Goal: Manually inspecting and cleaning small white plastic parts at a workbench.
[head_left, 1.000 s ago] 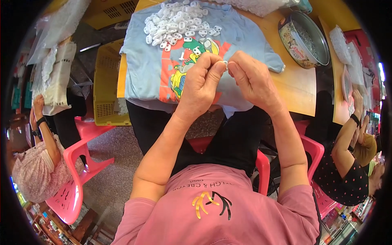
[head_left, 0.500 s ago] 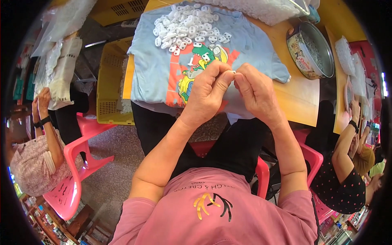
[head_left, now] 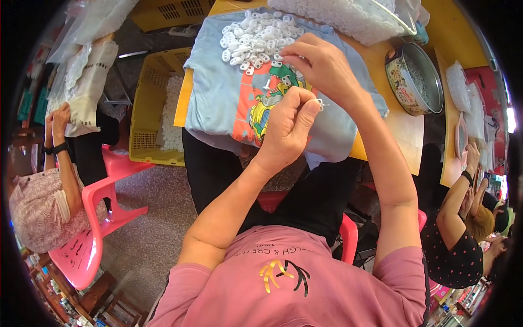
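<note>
My left hand (head_left: 289, 131) is closed in a pinch between thumb and bent forefinger. A small white plastic piece with a loop (head_left: 321, 103) sticks out from its fingertips. Farther away, my right hand (head_left: 322, 64) reaches over the near right edge of a heap of small white oval two-holed plastic pieces (head_left: 253, 41). Its fingers are bent and somewhat apart, and I see nothing held between them. Under the heap lies a light blue cloth (head_left: 210, 103) with a colourful cartoon print; a few loose white pieces rest on the print, partly behind my hands.
A round tin (head_left: 395, 71) with small clear pieces stands right on the yellow table (head_left: 406, 136). Behind is a container of white pieces (head_left: 348, 22). A yellow crate (head_left: 139, 120) stands left. People sit on both sides, near pink chairs (head_left: 90, 234).
My hands have parted. The right hand has moved up and left to the heap, while the left has dropped slightly and keeps the white piece. The view has shifted a little.
</note>
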Tool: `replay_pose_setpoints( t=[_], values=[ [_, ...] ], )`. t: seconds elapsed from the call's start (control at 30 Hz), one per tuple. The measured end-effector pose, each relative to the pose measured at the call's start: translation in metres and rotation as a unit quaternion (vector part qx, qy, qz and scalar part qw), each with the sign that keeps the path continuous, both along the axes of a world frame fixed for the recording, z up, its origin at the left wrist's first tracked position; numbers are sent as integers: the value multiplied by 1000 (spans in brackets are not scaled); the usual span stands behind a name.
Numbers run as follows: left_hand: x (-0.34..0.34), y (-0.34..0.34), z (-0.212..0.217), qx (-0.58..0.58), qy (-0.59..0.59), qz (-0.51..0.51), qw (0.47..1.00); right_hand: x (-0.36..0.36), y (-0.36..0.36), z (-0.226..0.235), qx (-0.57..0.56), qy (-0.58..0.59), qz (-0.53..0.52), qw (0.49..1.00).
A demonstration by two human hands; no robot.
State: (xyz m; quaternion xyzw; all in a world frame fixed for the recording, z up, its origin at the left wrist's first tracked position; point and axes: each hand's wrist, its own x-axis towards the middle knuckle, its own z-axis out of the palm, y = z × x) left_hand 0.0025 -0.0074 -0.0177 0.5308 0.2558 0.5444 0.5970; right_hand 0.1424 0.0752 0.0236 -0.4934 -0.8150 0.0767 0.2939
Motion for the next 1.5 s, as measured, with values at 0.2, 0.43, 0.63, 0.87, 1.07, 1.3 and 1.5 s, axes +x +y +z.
replay_pose_setpoints(
  t=[0.2, 0.43, 0.63, 0.87, 1.07, 1.3, 1.5],
  values=[
    [0, 0, 4, -2, -2, 4, 1000, -3, 9, 0, 81, -122, 23, 989],
    [0, 0, 5, -1, 11, 2, 1000, -1, 2, -1, 86, -93, 33, 991],
    [2, 0, 2, 1, 5, 4, 1000, 10, -11, -5, 50, 44, 21, 998],
    [0, -3, 7, -28, -7, 2, 1000, 22, -58, 13, -267, 470, -9, 841],
    [5, 2, 6, 2, -43, 19, 999, 27, -87, 12, -313, 593, -54, 740],
    [3, 6, 5, 52, -39, 6, 998, 19, -99, 2, -316, 664, -85, 672],
    [3, 7, 2, 33, -38, 10, 999, 13, -105, 0, -289, 643, -113, 700]
  ],
)
